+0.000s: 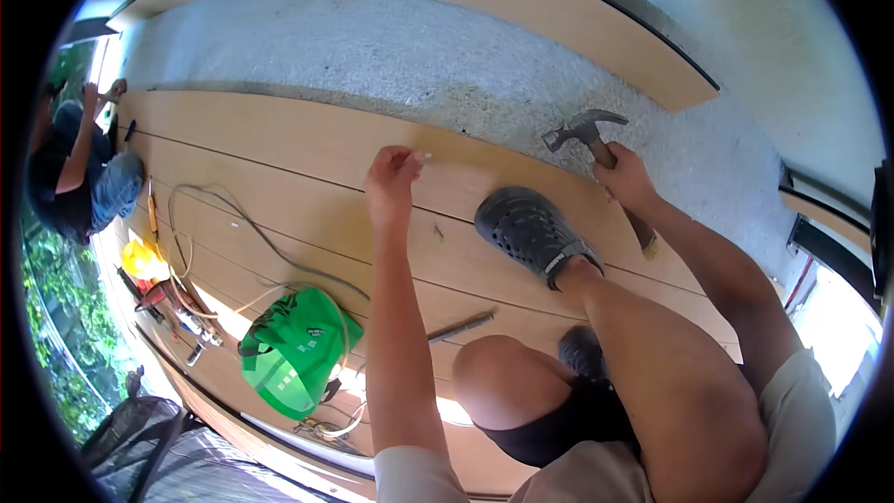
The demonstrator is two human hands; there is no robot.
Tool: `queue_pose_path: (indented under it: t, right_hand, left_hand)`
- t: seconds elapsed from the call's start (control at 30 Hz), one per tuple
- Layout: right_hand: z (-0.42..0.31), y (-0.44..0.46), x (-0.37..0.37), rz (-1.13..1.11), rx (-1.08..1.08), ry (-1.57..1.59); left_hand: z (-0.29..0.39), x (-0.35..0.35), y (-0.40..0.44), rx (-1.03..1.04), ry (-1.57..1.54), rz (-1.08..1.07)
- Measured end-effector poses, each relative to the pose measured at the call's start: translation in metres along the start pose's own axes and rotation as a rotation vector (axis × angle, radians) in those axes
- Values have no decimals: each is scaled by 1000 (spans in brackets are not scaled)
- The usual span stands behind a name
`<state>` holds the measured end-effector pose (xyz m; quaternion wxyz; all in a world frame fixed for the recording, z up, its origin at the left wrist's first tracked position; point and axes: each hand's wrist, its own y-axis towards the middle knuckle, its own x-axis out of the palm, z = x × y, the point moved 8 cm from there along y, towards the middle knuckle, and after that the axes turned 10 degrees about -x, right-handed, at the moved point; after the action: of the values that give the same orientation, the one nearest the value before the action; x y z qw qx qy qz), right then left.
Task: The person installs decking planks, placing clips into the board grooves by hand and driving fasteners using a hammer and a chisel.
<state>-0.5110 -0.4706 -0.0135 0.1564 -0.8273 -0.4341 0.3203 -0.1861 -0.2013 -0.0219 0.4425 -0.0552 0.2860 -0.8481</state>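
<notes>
A claw hammer (585, 128) with a wooden handle is in my right hand (628, 181), which grips it partway along the handle. Its metal head is raised near the edge of the tan floor planks (521, 163), over the rough concrete side. Over those planks, my left hand (395, 175) is closed in a pinch. A small whitish piece (426, 156) sticks out at its fingertips, too small to identify. Between my hands, my foot in a dark clog (526, 228) rests on the planks.
Bare concrete (372, 42) borders the planks, with a loose board (559, 14) beyond. Left of me lie a green bag (303, 345), a cable (270, 247) and a dark bar (461, 326). A yellow object (144, 261) sits near tools. Another person (84, 163) crouches far left.
</notes>
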Motion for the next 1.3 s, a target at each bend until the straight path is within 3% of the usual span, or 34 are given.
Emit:
queue_pose_path:
  t: [0.13,0.2,0.3,0.43,0.5,0.7,0.83,0.93,1.03,1.1,1.13,1.2,1.3]
  right_hand:
    - [9,7,4,36,113,48]
    - [6,7,7,39,133,53]
    - [-3,9,5,51,138,103]
    - [-9,12,0,23,105,84]
    - [-18,18,0,11,62,60]
    - [-42,42,16,-24,38,-18]
    - [-71,71,32,-110,-166,-205]
    - [-94,91,45,-196,-283,-369]
    - [-107,105,56,-221,-409,-482]
    - [-110,109,66,-202,-495,-519]
    - [-111,109,71,-176,-548,-549]
    - [-119,108,78,-157,-602,-580]
    - [-136,112,83,-324,-528,-637]
  left_hand:
    - [31,57,52,98,227,-51]
    - [50,87,57,536,664,-67]
    - [42,92,68,580,804,50]
    - [32,87,71,513,891,6]
    - [23,91,81,304,846,-130]
    - [18,104,80,404,951,-220]
    - [22,104,82,382,913,-254]
    - [26,99,74,192,798,-336]
    - [36,71,63,267,625,-138]
    - [46,41,41,590,821,141]
    - [38,31,30,590,822,145]
    - [27,2,-6,633,888,372]
    - [-12,-16,-38,700,1014,383]
